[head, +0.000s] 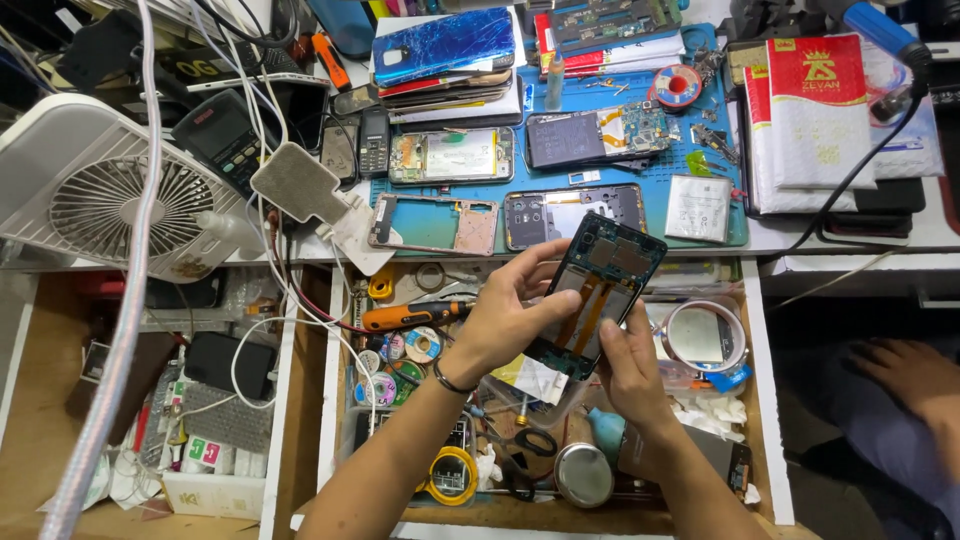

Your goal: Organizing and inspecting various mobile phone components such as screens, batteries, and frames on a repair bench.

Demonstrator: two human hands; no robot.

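Clutter fills the bench from nine o'clock across: a white desk fan [110, 195] lies at the far left, with a black calculator [222, 135] just past it toward ten o'clock and white cables draped over both. Below, at seven o'clock, a black flat device [228, 362] rests in a wooden drawer. Moving toward centre, an orange-handled screwdriver [410, 315] lies in the open middle drawer [335, 420], its tip pointing toward the left hand [505, 315].

That left hand is curled round the opened phone [598, 295], thumb over its lower face and fingers reaching up its left edge. The phone is held tilted above the drawer at the frame's centre, back cover off, green board and orange ribbon cables showing. The right hand [632, 365] closes on the phone's lower right edge from five o'clock, thumb pressed against it.

At twelve o'clock, a blue work mat [655, 195] carries several dismantled phones. A roll of clear tape [705, 335] sits at three o'clock beside the phone, and red-and-white padded envelopes [815, 120] lie at two o'clock.
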